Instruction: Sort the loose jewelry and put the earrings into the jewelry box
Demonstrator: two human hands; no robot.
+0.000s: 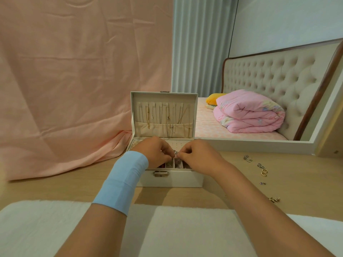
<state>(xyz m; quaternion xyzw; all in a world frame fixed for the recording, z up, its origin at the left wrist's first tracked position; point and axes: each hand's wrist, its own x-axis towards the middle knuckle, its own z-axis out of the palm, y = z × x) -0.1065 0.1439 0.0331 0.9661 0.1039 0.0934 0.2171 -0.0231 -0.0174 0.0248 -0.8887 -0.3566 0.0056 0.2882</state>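
Past the white cloth point(185, 230), my left hand point(155, 153) and right hand point(199, 157) are pinching one tiny silvery earring point(176, 153) above the open cream jewelry box point(172, 180).

Left hand point(156, 152), wearing a blue wristband point(123, 180), and right hand point(198, 154) are meeting over the open box point(170, 179), both pinching a small silver piece point(176, 153) between them. Necklaces point(168, 119) are hanging inside the upright lid point(163, 98). Loose rings point(264, 172) are lying on the table point(74, 184), well right of the box.
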